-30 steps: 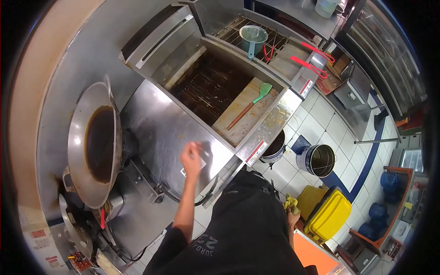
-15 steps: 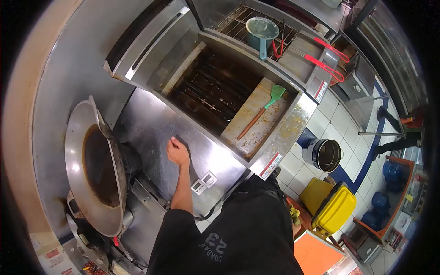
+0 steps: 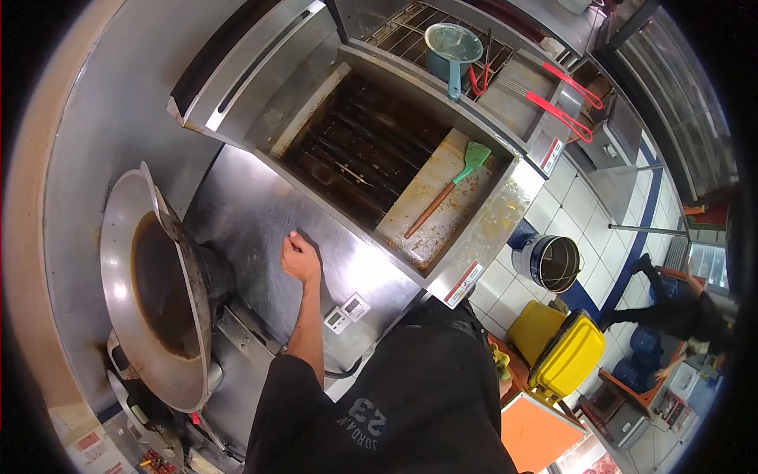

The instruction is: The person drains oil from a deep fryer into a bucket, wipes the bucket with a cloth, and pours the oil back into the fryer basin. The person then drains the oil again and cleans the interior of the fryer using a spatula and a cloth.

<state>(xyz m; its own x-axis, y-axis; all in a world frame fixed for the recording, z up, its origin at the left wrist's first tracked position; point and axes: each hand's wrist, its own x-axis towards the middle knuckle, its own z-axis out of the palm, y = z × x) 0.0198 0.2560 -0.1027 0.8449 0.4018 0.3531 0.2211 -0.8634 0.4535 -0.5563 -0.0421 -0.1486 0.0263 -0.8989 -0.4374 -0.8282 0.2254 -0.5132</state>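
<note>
My left hand [image 3: 300,259] is closed in a loose fist over the steel counter top [image 3: 245,189], with nothing visible in it. Two small white digital timers [image 3: 347,313] lie near my left wrist. At my right side, my right hand [image 3: 505,385] is mostly hidden by my black shirt, its fingers around a yellow-green cloth [image 3: 501,362]. Ahead is an open fryer vat [image 3: 355,150] with dark oil. A green spatula with a wooden handle [image 3: 454,186] rests on the metal plate [image 3: 418,213] at the vat's right end.
A large wok [image 3: 126,261] with dark liquid stands at left. Beyond the vat are a blue-green pot [image 3: 454,47] on a rack and red-handled tools [image 3: 557,110]. At right are a metal bucket [image 3: 550,263], a yellow bin [image 3: 572,359] and a person in black [image 3: 687,312].
The view has shifted slightly. The person at the far right has moved downward in the picture and shows more. My left hand stays closed over the counter; the cloth remains in my right.
</note>
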